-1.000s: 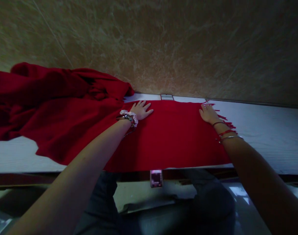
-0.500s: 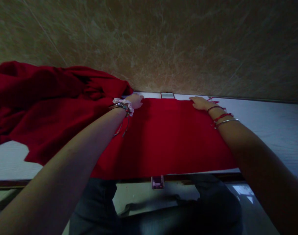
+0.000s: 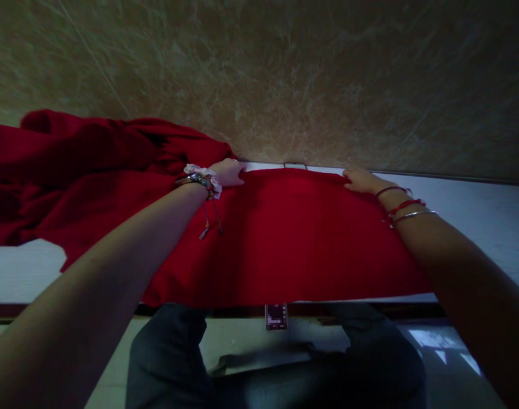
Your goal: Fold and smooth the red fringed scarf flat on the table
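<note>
Head view is showing two bare hands working at the far edge of a red cloth [image 3: 285,244], which is lying over a white desk [image 3: 481,207]. Between the hands the cloth is spreading nearly flat, its near edge reaching the front of the desk; toward the left it is running into a rumpled heap [image 3: 93,147] of the same red, in front of a brown marbled wall [image 3: 285,85].

Left hand [image 3: 230,172] is resting at the far edge, just beside the heap, its fingers partly curled and its thumb a little apart from them. Right hand [image 3: 358,180] is touching the same edge farther right, also half curled, with the thumb lying over the cloth. Whether either hand is pinching the fabric, I cannot tell.

A pale scrunchie [image 3: 212,179] is circling the left wrist beside bracelets with dangling cords [image 3: 219,220]; a red band [image 3: 406,208] and a silver bangle [image 3: 415,215] are circling the right. Behind the cloth, a thin dark-framed object [image 3: 295,166] is lying near the wall. Below the desk's front edge, dark trouser legs [image 3: 168,352] are showing.
</note>
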Motion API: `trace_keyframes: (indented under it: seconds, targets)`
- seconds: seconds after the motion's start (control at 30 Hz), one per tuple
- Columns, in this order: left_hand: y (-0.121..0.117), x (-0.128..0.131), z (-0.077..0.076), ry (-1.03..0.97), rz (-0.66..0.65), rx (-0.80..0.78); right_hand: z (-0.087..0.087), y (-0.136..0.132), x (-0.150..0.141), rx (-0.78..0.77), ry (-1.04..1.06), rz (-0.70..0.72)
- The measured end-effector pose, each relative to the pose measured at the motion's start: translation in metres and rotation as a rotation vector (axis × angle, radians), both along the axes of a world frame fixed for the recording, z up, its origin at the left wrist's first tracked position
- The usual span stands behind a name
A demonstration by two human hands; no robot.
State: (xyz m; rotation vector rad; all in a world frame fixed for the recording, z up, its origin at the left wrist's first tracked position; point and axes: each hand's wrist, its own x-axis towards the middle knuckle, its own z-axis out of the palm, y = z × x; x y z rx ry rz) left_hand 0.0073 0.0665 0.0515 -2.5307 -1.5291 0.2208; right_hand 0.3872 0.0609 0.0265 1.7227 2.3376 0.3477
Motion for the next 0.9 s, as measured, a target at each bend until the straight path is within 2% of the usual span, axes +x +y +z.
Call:
trace_keyframes:
  seconds: [0.17,0.4,0.53,0.63,0.7,0.77,0.9]
  targets:
    - [-0.015,-0.010,0.014,0.034,-0.077,-0.060,0.011,-0.031,0.016,-0.021,-0.017,0.013]
    - [-0.034,-0.031,0.022,0.005,-0.120,-0.047,0.022,-0.073,0.031,0.037,-0.095,0.073]
    - [-0.050,-0.044,0.039,-0.039,-0.143,-0.027,0.035,-0.092,0.041,0.106,-0.061,0.122]
    - [-0.069,-0.051,0.055,-0.061,-0.165,-0.058,0.048,-0.116,0.045,0.133,-0.012,0.111]
    - [-0.085,-0.054,0.059,-0.047,-0.164,-0.130,0.051,-0.137,0.047,0.116,0.009,0.089]
    - [-0.103,-0.056,0.057,-0.014,-0.161,-0.257,0.047,-0.159,0.047,0.052,0.038,0.082]
    - [-0.135,-0.049,0.043,0.041,-0.133,-0.590,0.031,-0.191,0.048,-0.231,0.121,0.086]
